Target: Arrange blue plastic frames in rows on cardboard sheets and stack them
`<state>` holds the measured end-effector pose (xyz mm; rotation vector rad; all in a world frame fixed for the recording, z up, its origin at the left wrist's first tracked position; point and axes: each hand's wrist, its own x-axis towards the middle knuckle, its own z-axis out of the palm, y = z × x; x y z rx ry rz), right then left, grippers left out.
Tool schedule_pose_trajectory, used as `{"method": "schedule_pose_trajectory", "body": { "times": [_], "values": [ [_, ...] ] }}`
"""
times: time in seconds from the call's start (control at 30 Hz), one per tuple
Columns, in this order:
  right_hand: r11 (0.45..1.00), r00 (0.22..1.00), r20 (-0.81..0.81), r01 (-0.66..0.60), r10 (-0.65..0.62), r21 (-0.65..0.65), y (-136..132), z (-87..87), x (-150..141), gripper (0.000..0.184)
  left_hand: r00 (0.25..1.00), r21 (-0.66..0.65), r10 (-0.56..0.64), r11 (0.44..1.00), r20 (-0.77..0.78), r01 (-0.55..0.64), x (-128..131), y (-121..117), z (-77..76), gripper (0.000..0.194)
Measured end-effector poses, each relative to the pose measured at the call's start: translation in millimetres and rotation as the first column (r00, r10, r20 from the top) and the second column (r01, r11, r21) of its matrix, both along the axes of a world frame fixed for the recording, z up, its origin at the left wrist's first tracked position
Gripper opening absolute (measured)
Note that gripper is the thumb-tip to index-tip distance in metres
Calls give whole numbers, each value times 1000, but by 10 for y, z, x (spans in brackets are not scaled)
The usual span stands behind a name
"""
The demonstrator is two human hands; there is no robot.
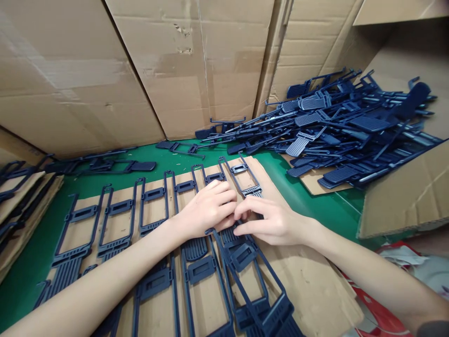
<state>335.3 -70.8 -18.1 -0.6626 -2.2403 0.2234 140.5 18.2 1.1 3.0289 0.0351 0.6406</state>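
Worktop [277, 164]: green, backed by upright cardboard [133, 103].
Cardboard sheet [308, 285]: on it, bearing navy frames [83, 213], some beneath both hands.
Left hand [210, 206]: fingers curled narrow, hold hidden.
Right hand [273, 222]: fingers slightly parted over a frame; cannot tell grip.
Count: six frames in upper row; heap [372, 122] too tangled.

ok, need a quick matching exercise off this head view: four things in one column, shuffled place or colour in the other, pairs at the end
Things:
1. left hand
2. tangled heap of parts
3. cardboard sheet
4. tabletop

Place or colour:
A. green
B. lying flat under the rows of dark blue frames
C. close to the right hand, fingers curled
D. toward the back right of the picture

Pairs: 1-C, 2-D, 3-B, 4-A
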Motion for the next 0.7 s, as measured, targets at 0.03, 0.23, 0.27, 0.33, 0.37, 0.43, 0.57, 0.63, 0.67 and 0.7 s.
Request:
{"method": "schedule_pose_trajectory", "body": {
  "times": [0.03, 0.23, 0.27, 0.33, 0.37, 0.43, 0.57, 0.63, 0.67, 0.7],
  "values": [
    [1000, 1000, -25, -9, 9, 18, 6, 7, 17, 17, 1000, -6, 12, 1000, -3, -12, 2, -3, 6, 25],
    [990, 986, -90, 141, -140, 3, 82, 174, 321, 31, 997, -23, 70, 997, -34, -71, 23, -8, 4, 21],
    [984, 980, -85, 178, -178, 0, 96, 193, 373, 32, 996, -28, 82, 996, -44, -83, 26, -9, 0, 23],
    [976, 974, -63, 220, -219, 6, 117, 209, 444, 32, 992, -38, 109, 993, -63, -111, 30, -8, -5, 26],
    [974, 973, -49, 224, -224, 4, 125, 207, 461, 31, 990, -40, 119, 992, -69, -122, 30, -8, -8, 28],
    [977, 977, -31, 212, -213, -17, 137, 195, 467, 30, 988, -43, 131, 990, -84, -135, 29, -5, -14, 31],
    [983, 987, -44, 151, -156, -105, 162, 168, 458, 29, 988, -50, 114, 992, -106, -119, 32, 0, -25, 32],
    [977, 989, -57, 125, -137, -173, 183, 156, 476, 29, 989, -61, 96, 993, -114, -103, 35, 3, -29, 32],
    [971, 989, -62, 115, -131, -211, 194, 150, 491, 29, 989, -67, 89, 993, -116, -97, 36, 4, -31, 31],
    [963, 990, -67, 104, -124, -247, 206, 143, 508, 30, 990, -73, 85, 993, -115, -93, 36, 6, -32, 31]
  ]
}}
